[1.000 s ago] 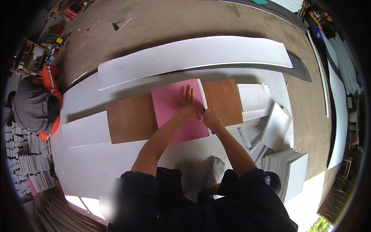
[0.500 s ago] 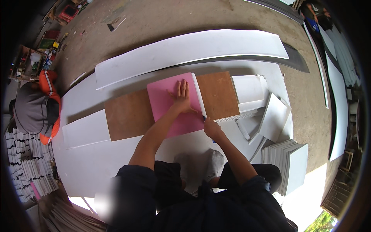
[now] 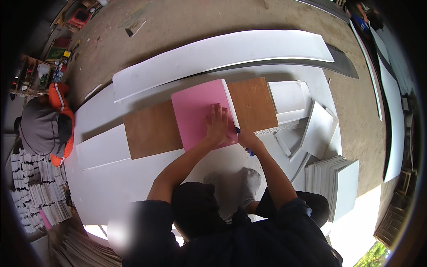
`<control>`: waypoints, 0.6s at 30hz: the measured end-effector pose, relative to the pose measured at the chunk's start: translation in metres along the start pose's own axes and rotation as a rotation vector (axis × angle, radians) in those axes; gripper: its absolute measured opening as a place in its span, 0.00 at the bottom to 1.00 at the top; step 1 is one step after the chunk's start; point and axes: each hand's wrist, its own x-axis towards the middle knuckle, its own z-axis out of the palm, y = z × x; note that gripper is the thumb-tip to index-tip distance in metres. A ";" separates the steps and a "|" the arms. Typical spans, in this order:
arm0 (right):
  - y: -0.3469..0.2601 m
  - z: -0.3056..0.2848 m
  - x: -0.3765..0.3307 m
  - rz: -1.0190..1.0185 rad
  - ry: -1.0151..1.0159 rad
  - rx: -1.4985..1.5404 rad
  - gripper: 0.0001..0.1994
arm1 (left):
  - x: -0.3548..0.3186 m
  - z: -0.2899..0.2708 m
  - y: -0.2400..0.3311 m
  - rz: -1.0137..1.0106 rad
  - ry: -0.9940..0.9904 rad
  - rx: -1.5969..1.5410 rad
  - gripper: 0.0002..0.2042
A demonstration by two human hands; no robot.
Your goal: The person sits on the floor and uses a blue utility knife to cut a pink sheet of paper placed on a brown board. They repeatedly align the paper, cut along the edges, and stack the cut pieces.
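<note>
My left hand (image 3: 217,128) lies flat with spread fingers on a pink square sheet (image 3: 195,109), close to its near right part. Fist-like, my right hand (image 3: 250,140) is closed round a blue-handled cutter knife (image 3: 251,153). The knife's tip end is at the sheet's right edge, where a narrow white strip (image 3: 230,103) runs alongside; the blade itself is too small to make out. Under the pink sheet is a brown board (image 3: 151,129), which shows again on the right. A white panel (image 3: 104,147) extends from the board's left end.
A long white panel (image 3: 222,51) lies beyond the boards. White offcuts (image 3: 316,130) and a stack of white sheets (image 3: 344,189) are at my right. My socked foot (image 3: 250,180) rests on the white work surface (image 3: 106,191). Another person (image 3: 42,127) is at far left.
My left hand has slid nearer to me on the pink sheet. My right hand keeps its grip on the knife, close to the same edge. My left knee now covers more of the near area.
</note>
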 end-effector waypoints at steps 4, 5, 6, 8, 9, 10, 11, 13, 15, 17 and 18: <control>0.003 0.003 -0.004 -0.049 0.223 -0.015 0.12 | -0.002 0.009 -0.001 0.052 0.107 0.018 0.61; -0.005 -0.001 -0.014 -0.094 0.312 0.002 0.12 | -0.003 0.012 -0.004 0.061 0.129 0.016 0.62; -0.011 -0.001 -0.019 -0.140 0.400 0.018 0.12 | -0.004 0.014 -0.008 0.068 0.151 0.015 0.62; 0.001 0.007 -0.004 -0.128 0.393 -0.009 0.11 | 0.000 0.015 -0.005 0.101 0.168 -0.020 0.62; 0.009 0.009 0.006 -0.123 0.393 -0.026 0.11 | 0.001 0.014 -0.002 0.111 0.159 -0.048 0.62; 0.008 0.011 0.009 -0.134 0.395 -0.020 0.11 | -0.001 0.013 -0.003 0.101 0.145 -0.069 0.62; 0.006 0.012 0.012 -0.145 0.397 -0.015 0.11 | -0.001 0.011 -0.001 0.094 0.128 -0.054 0.62; 0.002 0.014 0.019 -0.149 0.379 -0.029 0.10 | -0.002 0.008 0.000 0.072 0.088 -0.025 0.63; -0.004 0.013 0.027 -0.148 0.385 -0.073 0.10 | -0.002 0.009 0.000 0.085 0.118 -0.028 0.62; -0.012 0.013 0.029 -0.137 0.364 -0.106 0.10 | -0.004 0.012 -0.002 0.089 0.130 -0.027 0.62; -0.015 0.011 0.029 -0.127 0.344 -0.119 0.10 | -0.004 0.013 -0.002 0.087 0.132 -0.026 0.62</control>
